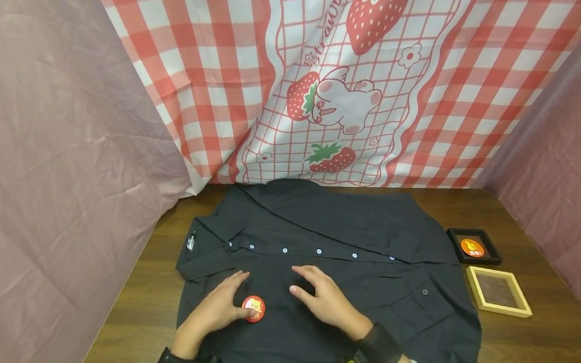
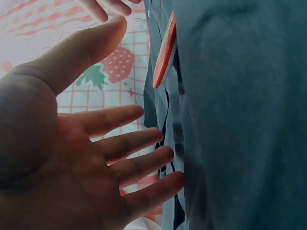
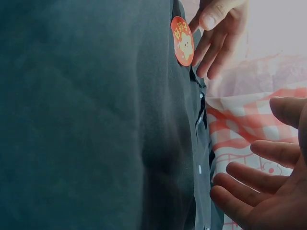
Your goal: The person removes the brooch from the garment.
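A dark button-up shirt lies spread on the table, its collar to the left and a row of pale buttons across it. On the collar side of its front is a round red badge bearing a yellow star figure. My left hand is beside the badge with fingers spread, and its thumb overlaps the badge in the head view. The left wrist view shows that thumb apart from the badge's edge. Over the shirt's middle, my right hand has extended fingers and holds nothing.
At the right, a black square frame contains an orange round badge. A pale wooden frame lies just in front of it. Behind the wooden table hangs a red checked strawberry cloth, with pink drapes at both sides.
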A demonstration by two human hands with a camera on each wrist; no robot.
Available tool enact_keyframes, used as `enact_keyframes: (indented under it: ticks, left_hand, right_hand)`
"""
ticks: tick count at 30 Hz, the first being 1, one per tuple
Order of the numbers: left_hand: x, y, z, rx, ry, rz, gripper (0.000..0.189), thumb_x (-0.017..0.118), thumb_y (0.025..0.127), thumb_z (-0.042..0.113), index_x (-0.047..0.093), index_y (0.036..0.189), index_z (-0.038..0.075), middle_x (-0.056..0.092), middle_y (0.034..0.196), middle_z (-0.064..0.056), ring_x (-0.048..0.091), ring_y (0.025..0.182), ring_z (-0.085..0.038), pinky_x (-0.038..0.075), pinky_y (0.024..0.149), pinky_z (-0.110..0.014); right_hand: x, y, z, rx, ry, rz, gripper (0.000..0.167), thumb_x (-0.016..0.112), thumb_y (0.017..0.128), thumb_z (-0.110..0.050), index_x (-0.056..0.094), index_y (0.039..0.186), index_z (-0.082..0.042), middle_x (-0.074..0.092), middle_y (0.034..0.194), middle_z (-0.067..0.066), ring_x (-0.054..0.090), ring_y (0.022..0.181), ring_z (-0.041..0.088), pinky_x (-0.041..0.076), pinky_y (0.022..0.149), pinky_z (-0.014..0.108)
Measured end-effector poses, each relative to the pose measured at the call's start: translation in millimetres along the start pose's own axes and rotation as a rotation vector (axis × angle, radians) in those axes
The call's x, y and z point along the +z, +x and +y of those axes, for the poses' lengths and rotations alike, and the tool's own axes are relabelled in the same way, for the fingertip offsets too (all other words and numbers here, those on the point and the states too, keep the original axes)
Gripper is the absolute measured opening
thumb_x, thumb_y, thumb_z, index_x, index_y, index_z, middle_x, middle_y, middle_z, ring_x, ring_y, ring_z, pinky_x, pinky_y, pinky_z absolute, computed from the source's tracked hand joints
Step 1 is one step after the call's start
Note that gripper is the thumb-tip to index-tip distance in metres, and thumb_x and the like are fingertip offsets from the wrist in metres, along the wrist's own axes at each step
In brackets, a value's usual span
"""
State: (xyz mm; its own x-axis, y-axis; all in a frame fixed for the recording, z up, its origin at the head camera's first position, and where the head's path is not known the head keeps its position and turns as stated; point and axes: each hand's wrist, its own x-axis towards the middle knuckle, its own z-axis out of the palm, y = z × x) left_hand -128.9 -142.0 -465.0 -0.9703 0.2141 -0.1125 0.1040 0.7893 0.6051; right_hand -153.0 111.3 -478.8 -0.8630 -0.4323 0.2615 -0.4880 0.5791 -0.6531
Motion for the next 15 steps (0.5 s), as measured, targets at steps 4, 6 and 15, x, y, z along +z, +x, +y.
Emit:
enact_keyframes:
  ticks: [4,6,15]
  left_hand:
    - [-0.1,-0.6,0.0,-0.012,-0.004,-0.015,0.085,0.086,0.071,0.033,0.048,0.14,0.001,0.048,0.146,-0.02,0.043,0.137,-0.039,0.036,0.11,-0.056]
    - [0.3,-0.6,0.2,-0.009,-0.006,-0.021,0.085,0.086,0.071,0.032,0.048,0.14,0.001,0.049,0.145,-0.02,0.044,0.136,-0.039,0.036,0.111,-0.056]
    - [0.8,-0.7,0.6,0.01,0.018,-0.022,0.084,0.086,0.07,0.032,0.05,0.137,-0.003,0.05,0.143,-0.022,0.043,0.136,-0.04,0.036,0.11,-0.058]
  right_hand:
    - [2,0.6,-2,0.003,0.009,-0.017,0.043,0.065,0.093,-0.029,0.06,0.13,-0.006,0.063,0.125,0.006,0.06,0.12,0.024,0.049,0.1,0.046]
    - [3,1.0,-4,0.002,0.013,-0.029,0.043,0.065,0.093,-0.029,0.061,0.129,-0.006,0.063,0.124,0.005,0.06,0.119,0.024,0.049,0.1,0.046]
    - [13,1.2,-8,-0.016,0.017,-0.08,0.039,0.065,0.093,-0.028,0.064,0.125,-0.007,0.063,0.121,0.004,0.061,0.115,0.022,0.05,0.098,0.044]
